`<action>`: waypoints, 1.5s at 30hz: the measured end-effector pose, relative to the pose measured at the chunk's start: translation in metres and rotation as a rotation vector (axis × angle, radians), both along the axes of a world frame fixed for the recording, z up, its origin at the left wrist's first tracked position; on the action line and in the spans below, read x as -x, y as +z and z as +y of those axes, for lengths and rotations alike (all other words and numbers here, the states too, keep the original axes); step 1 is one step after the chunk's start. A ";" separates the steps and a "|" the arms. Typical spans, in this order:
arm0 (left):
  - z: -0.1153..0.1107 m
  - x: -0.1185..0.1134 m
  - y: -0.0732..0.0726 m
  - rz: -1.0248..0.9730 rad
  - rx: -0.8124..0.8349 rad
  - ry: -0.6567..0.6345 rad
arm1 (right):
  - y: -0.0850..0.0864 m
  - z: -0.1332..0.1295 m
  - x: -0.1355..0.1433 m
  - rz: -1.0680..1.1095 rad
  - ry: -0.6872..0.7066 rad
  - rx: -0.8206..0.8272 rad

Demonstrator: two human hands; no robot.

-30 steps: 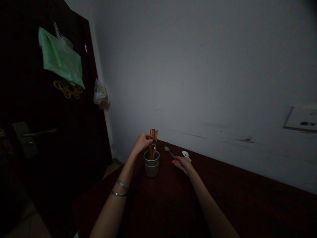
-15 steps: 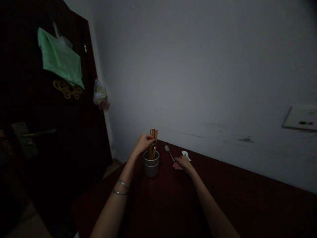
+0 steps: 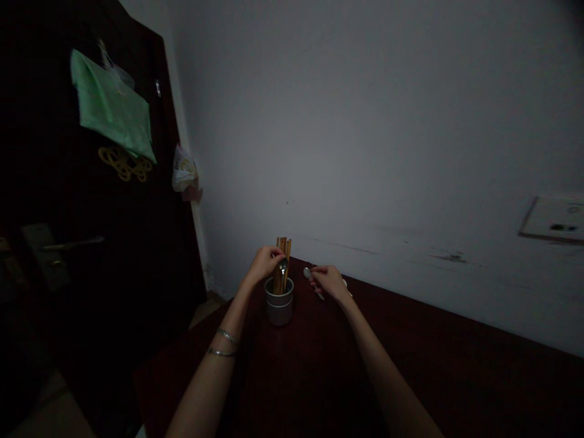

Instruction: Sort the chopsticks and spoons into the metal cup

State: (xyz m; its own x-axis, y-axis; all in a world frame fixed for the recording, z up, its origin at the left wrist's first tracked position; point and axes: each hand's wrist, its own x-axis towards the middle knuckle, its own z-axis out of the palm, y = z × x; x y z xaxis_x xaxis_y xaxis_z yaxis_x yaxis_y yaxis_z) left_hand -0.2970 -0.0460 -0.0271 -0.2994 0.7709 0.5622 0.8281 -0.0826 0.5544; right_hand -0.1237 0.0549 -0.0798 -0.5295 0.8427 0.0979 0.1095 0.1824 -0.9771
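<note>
A grey cylindrical holder [image 3: 280, 310] stands on the dark red table with several wooden chopsticks [image 3: 283, 246] upright in it. My left hand [image 3: 265, 263] is closed at the chopsticks, its fingertips pinching a shiny metal spoon [image 3: 283, 267] above the rim. To the right, my right hand [image 3: 329, 281] has its fingers closed around the neck of a second spoon [image 3: 307, 273]. That spoon's bowl shows beyond the fingertips and its handle end below them. Behind the right hand, a white object [image 3: 345, 284] is mostly hidden.
The table [image 3: 310, 371] meets a grey wall [image 3: 365, 152] at its back edge. On the left is a dark door with a green cloth [image 3: 112, 106] and a metal handle [image 3: 73, 244]. A plastic bag [image 3: 184, 173] hangs by the frame. A socket [image 3: 559, 218] is at right.
My right hand has moved up along the spoon, from its handle end to near its bowl. The left hand has stayed in place; its spoon's bowl now shows more.
</note>
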 end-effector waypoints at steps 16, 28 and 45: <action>-0.003 -0.003 0.002 0.062 -0.101 -0.014 | 0.009 -0.016 0.009 -0.082 0.057 -0.384; -0.008 -0.010 0.010 0.064 -0.145 0.003 | 0.005 -0.040 0.019 -0.040 0.076 -0.590; -0.034 -0.035 0.045 0.217 -0.345 0.034 | 0.006 -0.049 0.023 -0.028 0.050 -0.731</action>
State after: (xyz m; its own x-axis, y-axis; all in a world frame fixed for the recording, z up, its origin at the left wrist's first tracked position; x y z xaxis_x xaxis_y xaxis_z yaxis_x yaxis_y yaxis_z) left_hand -0.2620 -0.0801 0.0179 -0.1672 0.5181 0.8388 0.9284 -0.2038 0.3109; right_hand -0.1468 0.0062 -0.0734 -0.5761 0.5424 0.6114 0.1076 0.7919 -0.6011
